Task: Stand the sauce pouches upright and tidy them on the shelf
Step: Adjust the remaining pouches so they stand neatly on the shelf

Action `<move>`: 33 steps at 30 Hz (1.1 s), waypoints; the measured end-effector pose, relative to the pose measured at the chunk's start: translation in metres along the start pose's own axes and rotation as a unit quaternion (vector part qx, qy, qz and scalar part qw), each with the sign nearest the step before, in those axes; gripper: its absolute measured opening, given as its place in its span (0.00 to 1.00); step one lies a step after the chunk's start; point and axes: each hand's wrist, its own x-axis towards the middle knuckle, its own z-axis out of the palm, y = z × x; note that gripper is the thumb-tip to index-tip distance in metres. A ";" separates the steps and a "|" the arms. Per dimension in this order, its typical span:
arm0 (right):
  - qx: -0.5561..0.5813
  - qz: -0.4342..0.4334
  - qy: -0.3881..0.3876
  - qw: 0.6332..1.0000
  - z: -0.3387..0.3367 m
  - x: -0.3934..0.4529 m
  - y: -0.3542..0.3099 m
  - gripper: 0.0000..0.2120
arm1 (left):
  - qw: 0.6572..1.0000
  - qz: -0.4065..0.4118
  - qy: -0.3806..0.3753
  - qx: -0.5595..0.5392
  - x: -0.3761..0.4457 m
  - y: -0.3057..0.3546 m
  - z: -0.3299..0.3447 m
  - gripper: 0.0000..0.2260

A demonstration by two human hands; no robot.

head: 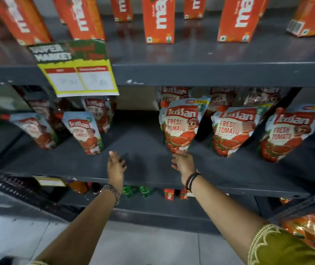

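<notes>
Several red and white tomato sauce pouches stand upright on the dark grey middle shelf (147, 142). One pouch (181, 125) stands centre right, and my right hand (183, 164) touches its bottom edge with fingertips, fingers apart. Two more pouches (233, 131) (290, 134) stand to its right, with others behind them. On the left stand a pouch (85, 132), another (36, 131) and one further back (100, 113). My left hand (115, 168) hovers open over the bare shelf between the two groups, holding nothing.
Orange juice cartons (158, 20) line the shelf above. A yellow and green price sign (76, 71) hangs from that shelf's front edge. Below are green bottles (137, 191), small red cartons (169, 194) and orange packets (301, 230). Grey floor lies underneath.
</notes>
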 end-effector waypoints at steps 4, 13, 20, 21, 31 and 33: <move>-0.024 -0.002 -0.052 0.998 0.057 -0.014 0.003 0.11 | 0.997 0.040 0.068 0.009 0.029 0.023 -0.065 0.26; 0.024 0.021 -0.105 0.994 0.211 -0.043 0.011 0.21 | 0.998 -0.026 -0.048 0.029 0.103 0.091 -0.151 0.30; 0.077 0.062 -0.116 0.988 0.273 -0.048 0.028 0.31 | 0.965 -0.107 -0.237 0.019 0.130 0.113 -0.147 0.35; 0.077 0.057 -0.108 0.990 0.278 -0.047 0.031 0.31 | 0.960 -0.106 -0.258 0.018 0.131 0.111 -0.147 0.35; 0.057 0.015 -0.016 0.998 0.290 -0.031 0.026 0.25 | 0.949 -0.091 -0.302 -0.022 0.151 0.104 -0.138 0.35; 0.063 0.022 -0.014 0.998 0.287 -0.031 0.023 0.23 | 0.949 -0.086 -0.301 -0.017 0.150 0.102 -0.137 0.34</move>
